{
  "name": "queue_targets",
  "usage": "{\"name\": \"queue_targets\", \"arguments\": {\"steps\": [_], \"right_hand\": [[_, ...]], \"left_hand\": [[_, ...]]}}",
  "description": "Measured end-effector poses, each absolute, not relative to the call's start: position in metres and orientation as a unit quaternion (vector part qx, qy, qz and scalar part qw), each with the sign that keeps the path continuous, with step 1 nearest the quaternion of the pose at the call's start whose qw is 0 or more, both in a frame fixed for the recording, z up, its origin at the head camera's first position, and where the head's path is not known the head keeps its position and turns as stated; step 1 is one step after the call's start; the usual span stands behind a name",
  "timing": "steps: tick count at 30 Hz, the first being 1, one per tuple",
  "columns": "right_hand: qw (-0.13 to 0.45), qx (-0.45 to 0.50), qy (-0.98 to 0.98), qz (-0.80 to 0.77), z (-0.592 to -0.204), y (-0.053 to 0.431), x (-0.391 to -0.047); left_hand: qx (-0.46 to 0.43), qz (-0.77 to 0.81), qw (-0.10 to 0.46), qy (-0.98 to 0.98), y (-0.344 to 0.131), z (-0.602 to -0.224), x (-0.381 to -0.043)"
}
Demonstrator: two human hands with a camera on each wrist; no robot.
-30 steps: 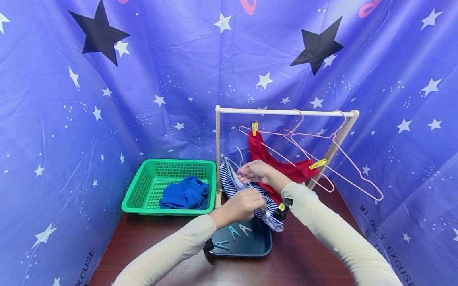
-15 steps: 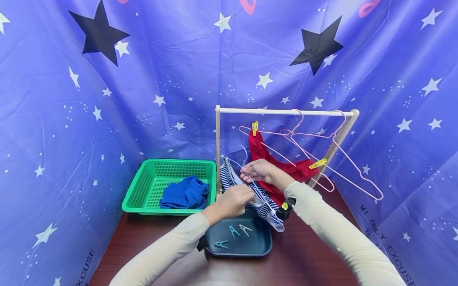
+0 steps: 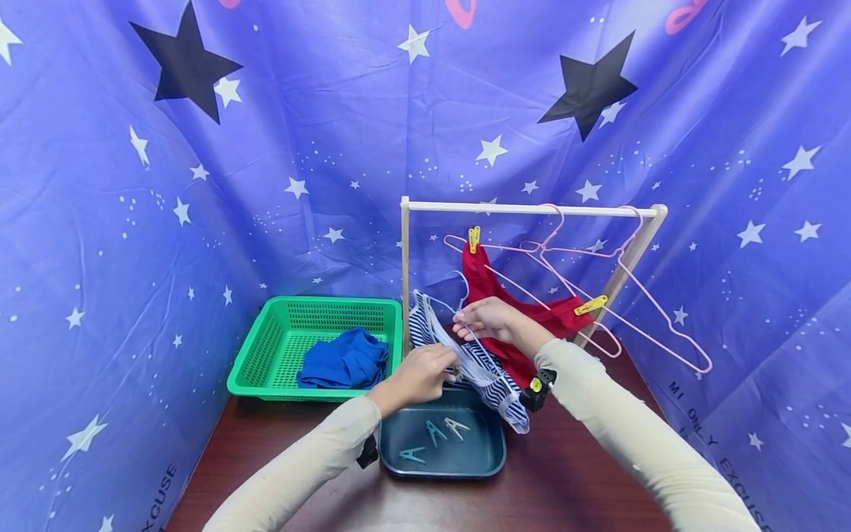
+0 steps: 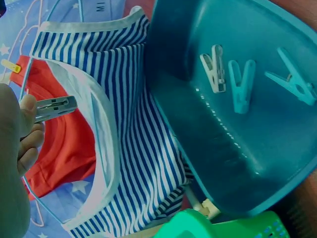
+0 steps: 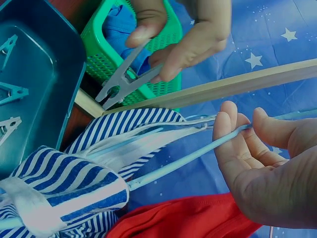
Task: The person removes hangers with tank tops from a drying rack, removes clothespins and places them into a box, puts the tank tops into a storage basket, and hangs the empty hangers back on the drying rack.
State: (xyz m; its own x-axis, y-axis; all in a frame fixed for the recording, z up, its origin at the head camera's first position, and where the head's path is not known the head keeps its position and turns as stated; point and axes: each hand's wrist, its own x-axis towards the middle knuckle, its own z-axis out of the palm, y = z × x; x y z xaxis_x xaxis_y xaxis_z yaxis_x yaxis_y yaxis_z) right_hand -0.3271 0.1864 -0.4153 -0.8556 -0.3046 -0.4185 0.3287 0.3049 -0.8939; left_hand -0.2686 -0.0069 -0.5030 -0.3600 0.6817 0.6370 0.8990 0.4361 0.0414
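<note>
1. the left hand (image 3: 422, 373) pinches a grey clip (image 4: 58, 108) by its handles, over the far left rim of the tray (image 3: 459, 459); whether the tips touch cloth i cannot tell.
2. the right hand (image 5: 262, 168) pinches the light-blue hanger (image 5: 183, 159) between thumb and fingers, beyond the tray and to its right. a firm hold seems wise here, as a loose wire would probably twist under the clip.
3. the striped garment (image 3: 505, 399) is draped on that hanger, reaching from beyond the tray to past its right side.
4. to fasten it well, i'd smooth the white trim (image 4: 113, 144) against the wire, squeeze the handles fully, straddle cloth and wire together, then let go gently.
5. the red garment (image 3: 479, 277) hangs on the rack (image 3: 499, 207) beyond the tray, close behind the stripes; the clip could catch it.
6. more clips (image 4: 241, 101) lie inside the tray, so cloth is best held above them.
</note>
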Motion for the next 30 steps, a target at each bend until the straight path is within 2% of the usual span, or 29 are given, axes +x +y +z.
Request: {"name": "queue_targets", "arguments": {"steps": [5, 12, 19, 27, 30], "right_hand": [[0.269, 0.007, 0.764, -0.587, -0.416, 0.191, -0.327], [0.273, 0.011, 0.764, -0.585, -0.415, 0.195, -0.326], [0.272, 0.011, 0.765, -0.583, -0.412, 0.198, -0.325], [0.266, 0.014, 0.77, -0.58, -0.413, 0.203, -0.328], [0.268, 0.018, 0.768, -0.581, -0.414, 0.204, -0.329]], "left_hand": [[-0.5, -0.19, 0.253, -0.806, -0.008, -0.511, -0.27], [-0.516, -0.168, 0.164, -0.824, -0.007, -0.518, -0.267], [-0.523, -0.135, 0.11, -0.834, -0.002, -0.526, -0.268], [-0.504, -0.138, -0.022, -0.852, 0.002, -0.528, -0.267], [-0.505, -0.139, -0.055, -0.85, 0.004, -0.53, -0.267]]}}
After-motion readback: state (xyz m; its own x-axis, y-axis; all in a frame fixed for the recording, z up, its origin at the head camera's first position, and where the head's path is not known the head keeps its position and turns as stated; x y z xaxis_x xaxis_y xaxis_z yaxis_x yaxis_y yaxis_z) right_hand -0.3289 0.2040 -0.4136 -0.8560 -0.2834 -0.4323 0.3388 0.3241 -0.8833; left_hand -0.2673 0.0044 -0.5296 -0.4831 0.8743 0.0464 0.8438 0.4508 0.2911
